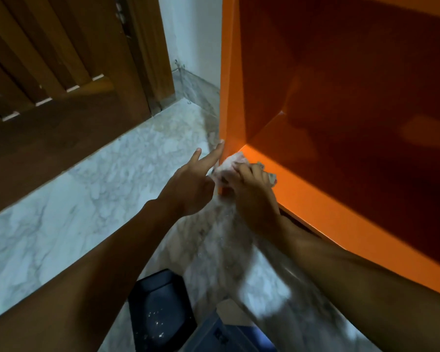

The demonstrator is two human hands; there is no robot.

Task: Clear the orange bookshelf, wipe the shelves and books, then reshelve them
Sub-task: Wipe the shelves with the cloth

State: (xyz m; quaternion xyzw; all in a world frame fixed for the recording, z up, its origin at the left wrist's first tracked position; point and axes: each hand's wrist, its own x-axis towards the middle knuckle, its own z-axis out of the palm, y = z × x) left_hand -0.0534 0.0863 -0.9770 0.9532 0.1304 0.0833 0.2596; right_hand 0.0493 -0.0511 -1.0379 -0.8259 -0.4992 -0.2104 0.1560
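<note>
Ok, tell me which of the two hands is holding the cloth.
The right hand: its curled fingers grip the pale cloth at the orange bookshelf bottom front corner. The left hand holds nothing; its straight fingers touch the shelf's upright edge.

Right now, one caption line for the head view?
Right hand wipes the orange bookshelf corner with a cloth; left hand steadies its edge.

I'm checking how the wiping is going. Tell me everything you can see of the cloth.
The cloth is a small, pale, whitish-pink rag, crumpled into a wad and blurred. It sits at the front lower-left corner of the orange bookshelf, against the shelf edge and the upright side panel. The right hand grips it from above, covering much of it. The left hand, two fingers straight, rests on the panel edge beside it.
</note>
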